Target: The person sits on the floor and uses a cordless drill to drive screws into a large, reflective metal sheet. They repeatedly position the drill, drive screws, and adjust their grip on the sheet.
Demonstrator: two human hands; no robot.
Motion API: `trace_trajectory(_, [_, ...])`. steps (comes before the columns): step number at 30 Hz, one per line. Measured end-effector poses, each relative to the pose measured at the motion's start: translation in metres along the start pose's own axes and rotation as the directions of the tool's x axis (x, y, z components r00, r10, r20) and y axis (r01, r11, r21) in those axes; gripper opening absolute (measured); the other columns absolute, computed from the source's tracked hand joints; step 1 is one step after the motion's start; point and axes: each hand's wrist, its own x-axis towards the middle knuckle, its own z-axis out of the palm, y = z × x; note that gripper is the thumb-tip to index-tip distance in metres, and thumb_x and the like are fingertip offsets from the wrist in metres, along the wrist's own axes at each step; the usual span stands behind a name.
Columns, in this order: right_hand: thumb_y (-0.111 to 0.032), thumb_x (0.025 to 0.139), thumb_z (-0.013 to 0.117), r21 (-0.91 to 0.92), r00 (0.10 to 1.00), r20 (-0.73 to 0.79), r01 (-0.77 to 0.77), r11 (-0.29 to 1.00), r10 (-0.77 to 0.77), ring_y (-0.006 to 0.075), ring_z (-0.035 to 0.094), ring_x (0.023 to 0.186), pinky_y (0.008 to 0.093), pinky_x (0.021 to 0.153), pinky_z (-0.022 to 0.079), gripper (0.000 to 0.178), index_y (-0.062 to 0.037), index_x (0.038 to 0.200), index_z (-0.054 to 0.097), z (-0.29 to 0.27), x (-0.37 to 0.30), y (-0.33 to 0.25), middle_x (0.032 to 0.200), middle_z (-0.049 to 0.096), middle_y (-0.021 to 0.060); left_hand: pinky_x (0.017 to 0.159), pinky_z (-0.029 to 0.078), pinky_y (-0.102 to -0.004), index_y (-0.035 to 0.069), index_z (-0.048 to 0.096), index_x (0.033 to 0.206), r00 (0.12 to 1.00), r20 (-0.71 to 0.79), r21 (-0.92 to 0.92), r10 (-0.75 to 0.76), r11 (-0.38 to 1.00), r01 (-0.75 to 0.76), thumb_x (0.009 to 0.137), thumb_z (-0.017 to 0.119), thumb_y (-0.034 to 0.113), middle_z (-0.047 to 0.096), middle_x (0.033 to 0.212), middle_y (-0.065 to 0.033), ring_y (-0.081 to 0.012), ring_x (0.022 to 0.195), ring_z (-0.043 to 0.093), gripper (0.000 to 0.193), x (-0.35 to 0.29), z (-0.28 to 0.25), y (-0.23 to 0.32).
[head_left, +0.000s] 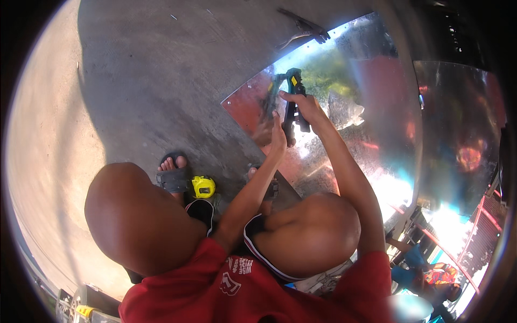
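Observation:
Both of my hands are on a black hand tool [294, 78] with yellow-green marks and a long, narrow body; its exact kind I cannot make out. My right hand [308, 109] wraps round its middle from the right, thumb across the body. Along its lower left side, my left hand [278, 137] is closed on it, some fingers hidden. The tool is over a shiny metal sheet [371, 102] lying on the concrete floor. Small round dots run along the sheet's far left edge. Whether the tool touches the sheet I cannot tell.
A yellow tape measure [203, 186] lies on the floor beside my left foot [173, 171]. Across the sheet's far edge is a dark, long-handled object [307, 29]. Another shiny sheet [458, 118] lies at right. Red metal bars [447, 250] and clutter stand at the lower right.

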Motion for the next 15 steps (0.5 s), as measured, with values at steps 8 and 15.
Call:
trace_trajectory(8, [-0.044, 0.082, 0.078, 0.212, 0.963, 0.124, -0.26, 0.942, 0.238, 0.0213, 0.067, 0.077, 0.0326, 0.064, 0.054, 0.044, -0.0056, 0.099, 0.065, -0.008, -0.01, 0.01, 0.092, 0.068, 0.0091, 0.036, 0.031, -0.0281, 0.012, 0.049, 0.058, 0.992, -0.121, 0.113, -0.028, 0.993, 0.042, 0.086, 0.026, 0.088, 0.043, 0.048, 0.0008, -0.0127, 0.036, 0.042, 0.084, 0.009, -0.016, -0.003])
trace_trajectory(15, [-0.061, 0.079, 0.074, 0.081, 0.962, 0.128, -0.252, 0.964, 0.241, 0.0298, 0.063, 0.09, 0.0399, 0.065, 0.054, 0.065, -0.0041, 0.109, 0.064, -0.02, -0.003, 0.005, 0.107, 0.063, 0.0122, 0.035, 0.027, -0.0274, 0.016, 0.045, 0.058, 0.994, -0.104, -0.059, 0.019, 0.998, -0.025, 0.093, 0.046, 0.073, 0.041, 0.05, 0.0031, -0.0102, 0.037, 0.039, 0.068, 0.008, 0.016, -0.025])
